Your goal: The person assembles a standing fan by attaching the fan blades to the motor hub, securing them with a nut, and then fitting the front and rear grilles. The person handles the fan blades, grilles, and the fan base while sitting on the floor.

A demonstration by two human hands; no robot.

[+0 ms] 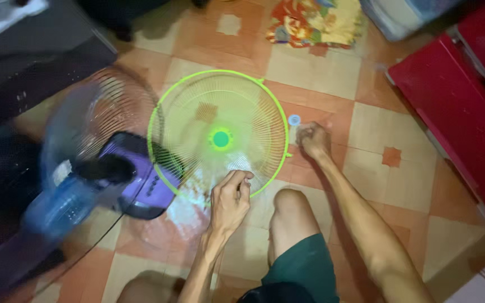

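on the tiled floor [321, 73], fan guard lifted at its rim.
left hand [230, 196] pinches the green grille [220, 134]'s near edge beside the fan body [136, 179]; right hand [314, 140] closes on a small white cap [294, 120]. next, likely, steady alignment.

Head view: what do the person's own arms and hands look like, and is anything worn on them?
Both arms are bare from above the elbow down: no sleeves, gloves or watch visible. The left hand and right hand show no rings that I can make out, though the picture is soft. The only clothing in view is dark green shorts above a bare knee.
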